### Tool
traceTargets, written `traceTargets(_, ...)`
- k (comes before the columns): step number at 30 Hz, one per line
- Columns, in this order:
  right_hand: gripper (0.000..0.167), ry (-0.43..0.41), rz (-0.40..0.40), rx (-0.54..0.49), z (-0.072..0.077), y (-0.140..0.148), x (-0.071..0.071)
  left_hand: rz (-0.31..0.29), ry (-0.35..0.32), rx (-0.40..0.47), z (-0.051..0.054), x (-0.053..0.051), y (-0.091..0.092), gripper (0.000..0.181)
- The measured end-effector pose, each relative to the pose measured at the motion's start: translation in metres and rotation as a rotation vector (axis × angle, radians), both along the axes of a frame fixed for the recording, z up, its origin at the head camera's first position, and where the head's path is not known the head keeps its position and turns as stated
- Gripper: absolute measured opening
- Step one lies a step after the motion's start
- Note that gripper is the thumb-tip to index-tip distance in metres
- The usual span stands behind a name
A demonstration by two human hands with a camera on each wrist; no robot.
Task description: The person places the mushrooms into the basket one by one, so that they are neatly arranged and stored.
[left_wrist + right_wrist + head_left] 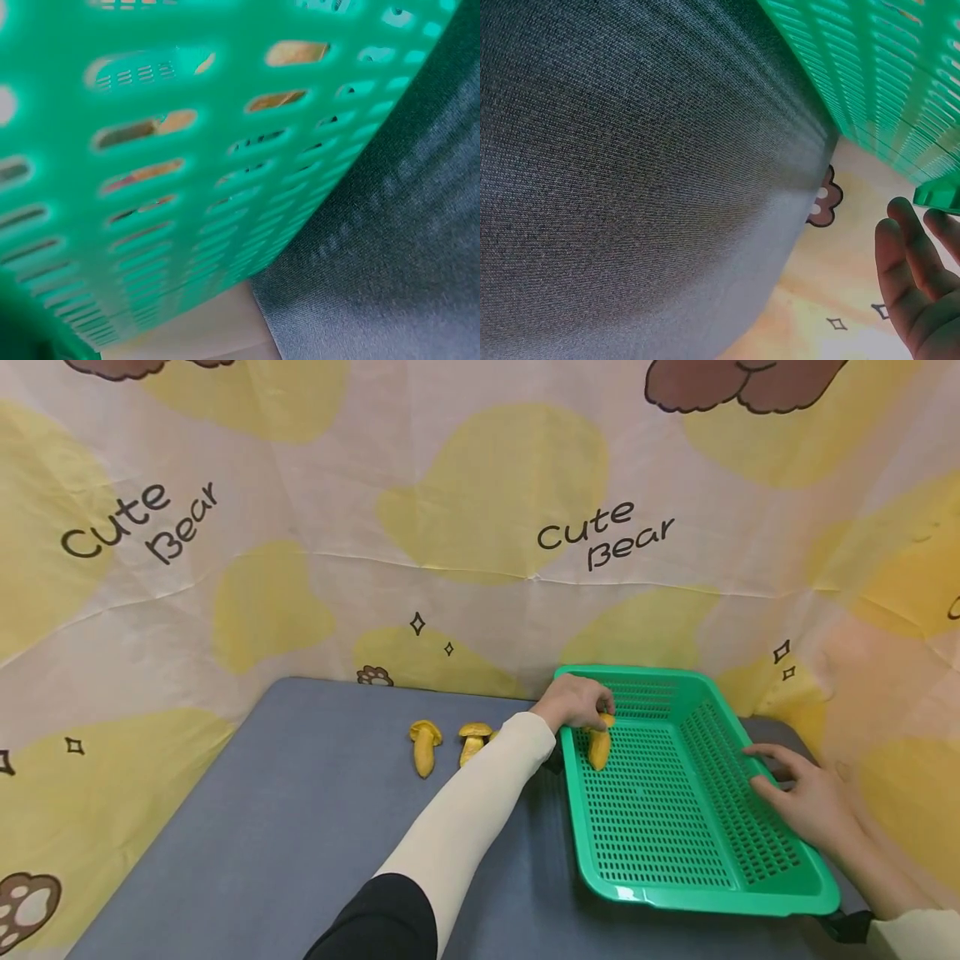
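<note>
A yellow mushroom [599,748] hangs from the fingertips of my left hand [574,702], just inside the left wall of the green plastic basket [573,827]. In the left wrist view the perforated basket wall [157,225] covers most of the hand, with only bits showing through its slots. My right hand [806,797] is at the basket's right rim, fingers loosely spread along it. From the right wrist, its fingers [900,262] appear extended beneath the rim. Left of the basket lie another yellow mushroom [424,750] and a wide-capped one [474,742], partly behind my left forearm.
The basket stands on a grey cloth-covered table [322,810], near its right side. A patterned curtain [480,510] rises behind the table's back edge and along the right. A sliver of another yellow piece shows beside the wide-capped mushroom.
</note>
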State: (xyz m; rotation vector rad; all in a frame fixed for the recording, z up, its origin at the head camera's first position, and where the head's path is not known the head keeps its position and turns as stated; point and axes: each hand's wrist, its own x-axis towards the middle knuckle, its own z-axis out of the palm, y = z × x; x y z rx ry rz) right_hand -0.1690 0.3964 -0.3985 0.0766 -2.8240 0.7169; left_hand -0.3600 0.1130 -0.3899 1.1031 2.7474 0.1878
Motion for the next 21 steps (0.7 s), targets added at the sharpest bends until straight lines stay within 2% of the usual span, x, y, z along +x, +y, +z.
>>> traceTargets(5,0.037,-0.016,-0.003,-0.007,0.0002,0.0015,-0.0001,-0.007,0.008,-0.014,-0.0009,-0.0017,0.0023,0.023)
traceTargets(10,0.038,-0.032,-0.015,0.004,0.0005,0.0022,0.0001,-0.013,0.007,0.018,-0.0024,-0.0031,0.0031,0.023)
traceTargets(17,0.039,-0.050,-0.014,0.000,0.0010,0.0020,-0.0001,-0.003,0.003,0.015,-0.0030,-0.0027,0.0025,0.023)
traceTargets(21,0.041,-0.067,-0.018,0.002,0.0007,0.0007,0.0014,-0.002,-0.008,0.053,-0.0049,-0.0027,0.0016,0.026)
